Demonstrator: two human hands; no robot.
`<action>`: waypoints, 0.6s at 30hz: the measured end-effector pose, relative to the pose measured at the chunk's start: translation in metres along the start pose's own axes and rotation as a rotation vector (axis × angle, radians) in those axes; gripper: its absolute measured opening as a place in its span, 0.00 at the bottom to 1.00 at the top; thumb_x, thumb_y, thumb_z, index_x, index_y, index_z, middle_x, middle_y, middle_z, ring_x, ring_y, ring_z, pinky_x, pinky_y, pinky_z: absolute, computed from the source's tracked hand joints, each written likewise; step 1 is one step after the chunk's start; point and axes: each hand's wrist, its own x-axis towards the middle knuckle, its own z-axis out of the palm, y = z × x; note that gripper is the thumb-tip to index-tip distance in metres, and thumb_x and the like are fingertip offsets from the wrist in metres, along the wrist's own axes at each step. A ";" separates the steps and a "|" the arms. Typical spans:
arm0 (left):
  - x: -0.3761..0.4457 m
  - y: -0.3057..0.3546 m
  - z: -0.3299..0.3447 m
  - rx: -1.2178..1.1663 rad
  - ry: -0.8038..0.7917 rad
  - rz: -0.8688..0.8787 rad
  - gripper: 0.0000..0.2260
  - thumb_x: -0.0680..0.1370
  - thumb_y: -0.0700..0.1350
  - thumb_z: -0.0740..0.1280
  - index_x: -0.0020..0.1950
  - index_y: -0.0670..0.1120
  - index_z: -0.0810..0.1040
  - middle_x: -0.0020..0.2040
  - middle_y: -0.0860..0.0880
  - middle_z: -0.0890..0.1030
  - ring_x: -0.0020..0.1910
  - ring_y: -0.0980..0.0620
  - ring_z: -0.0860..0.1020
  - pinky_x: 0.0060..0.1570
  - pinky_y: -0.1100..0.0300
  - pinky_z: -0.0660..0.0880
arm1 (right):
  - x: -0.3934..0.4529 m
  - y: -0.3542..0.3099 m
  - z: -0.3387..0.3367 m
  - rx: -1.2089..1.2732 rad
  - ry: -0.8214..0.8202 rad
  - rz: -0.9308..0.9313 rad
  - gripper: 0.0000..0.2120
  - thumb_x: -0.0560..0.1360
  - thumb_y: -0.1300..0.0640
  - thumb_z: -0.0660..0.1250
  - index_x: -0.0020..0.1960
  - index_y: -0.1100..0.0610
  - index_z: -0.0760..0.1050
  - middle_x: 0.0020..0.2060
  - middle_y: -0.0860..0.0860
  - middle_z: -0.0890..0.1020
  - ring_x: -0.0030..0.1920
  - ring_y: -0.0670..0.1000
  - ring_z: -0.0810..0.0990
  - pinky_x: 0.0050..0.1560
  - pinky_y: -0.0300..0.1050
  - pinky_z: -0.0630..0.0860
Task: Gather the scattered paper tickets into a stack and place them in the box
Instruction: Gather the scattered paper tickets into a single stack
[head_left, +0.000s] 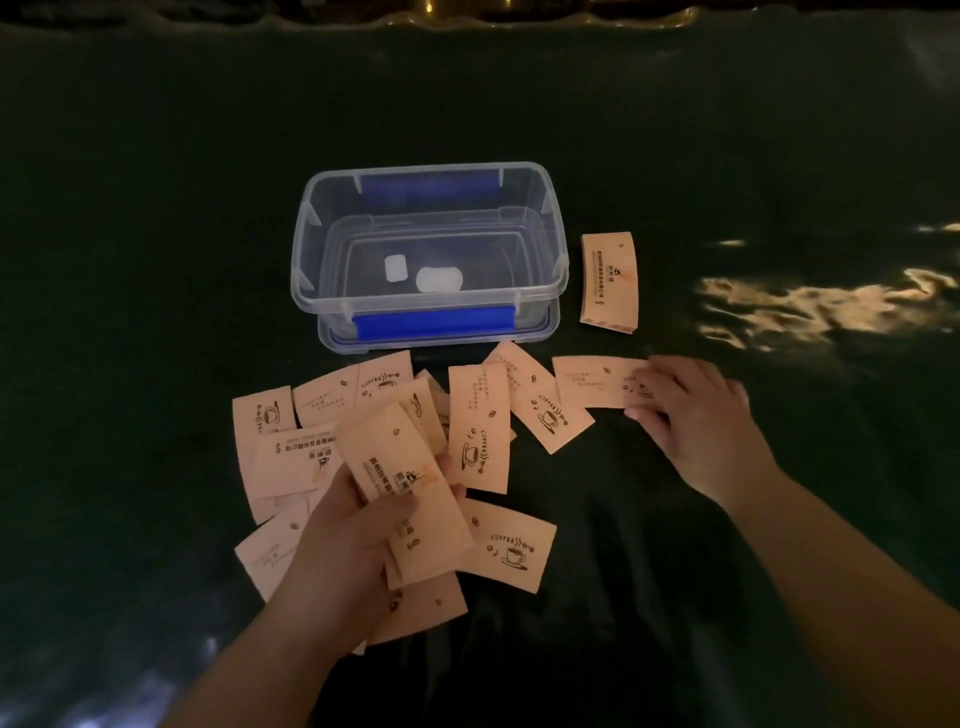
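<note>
The right hand (685, 415) lay flat on the rightmost ticket (597, 382), whose long axis ran crosswise, fingers unclenched. The left hand (353, 525), farther off, gripped a small stack (410, 493).

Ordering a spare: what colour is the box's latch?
Blue latch, on the clear box, head view.

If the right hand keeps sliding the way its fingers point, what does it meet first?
The right hand points left, fingertips already on a ticket. Straight on, it would likely next reach the tilted coffee-cup ticket overlapping that ticket's left end.
</note>
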 end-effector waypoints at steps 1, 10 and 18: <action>-0.001 0.000 -0.001 0.002 -0.002 0.009 0.23 0.81 0.33 0.61 0.70 0.57 0.73 0.60 0.46 0.87 0.55 0.43 0.87 0.57 0.33 0.78 | -0.005 0.000 0.005 0.023 0.067 -0.017 0.20 0.77 0.51 0.65 0.68 0.54 0.74 0.68 0.56 0.74 0.68 0.59 0.71 0.68 0.63 0.68; -0.002 0.005 -0.004 -0.008 -0.013 0.067 0.26 0.81 0.33 0.63 0.71 0.60 0.73 0.62 0.45 0.85 0.58 0.40 0.85 0.58 0.30 0.77 | -0.056 -0.021 -0.036 0.868 0.092 0.260 0.12 0.79 0.59 0.66 0.51 0.42 0.80 0.48 0.44 0.81 0.40 0.41 0.79 0.41 0.38 0.76; -0.009 -0.008 0.007 0.053 -0.231 -0.068 0.19 0.73 0.42 0.70 0.63 0.56 0.81 0.51 0.42 0.88 0.48 0.42 0.86 0.49 0.42 0.81 | -0.068 -0.117 -0.075 0.782 -0.403 -0.042 0.13 0.77 0.52 0.68 0.51 0.33 0.74 0.46 0.34 0.82 0.46 0.35 0.80 0.43 0.35 0.78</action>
